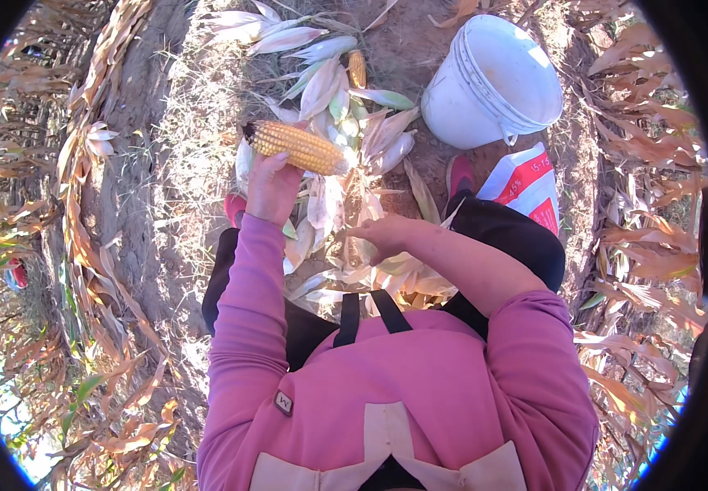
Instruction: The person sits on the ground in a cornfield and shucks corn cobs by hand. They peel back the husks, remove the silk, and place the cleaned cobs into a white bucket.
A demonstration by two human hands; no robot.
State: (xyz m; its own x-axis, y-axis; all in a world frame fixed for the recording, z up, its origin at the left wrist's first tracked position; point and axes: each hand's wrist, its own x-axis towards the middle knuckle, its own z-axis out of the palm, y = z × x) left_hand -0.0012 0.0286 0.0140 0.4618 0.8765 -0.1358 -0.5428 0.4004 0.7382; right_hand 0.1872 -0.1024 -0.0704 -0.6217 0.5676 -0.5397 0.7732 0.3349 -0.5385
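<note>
My left hand [270,186] is closed around the lower side of a husked corn cob [301,148]. The cob lies nearly level, its dark tip to the left and its pale butt end to the right. Below and to the right of it, my right hand [382,237] is apart from the cob, over loose dry husks [419,274]. Its fingers are curled with the forefinger toward the left; whether anything is in them is hidden. Pale ears in their husks [321,90] lie heaped beyond my hands, with another bare yellow cob [357,69] among them.
A white bucket [458,102] stands tilted at the far right, its inside showing pale. Near it, by my right leg, lies a white and red printed bag [525,184]. Dry corn stalks and leaves [644,237] line both sides. Bare soil [137,164] runs along the left.
</note>
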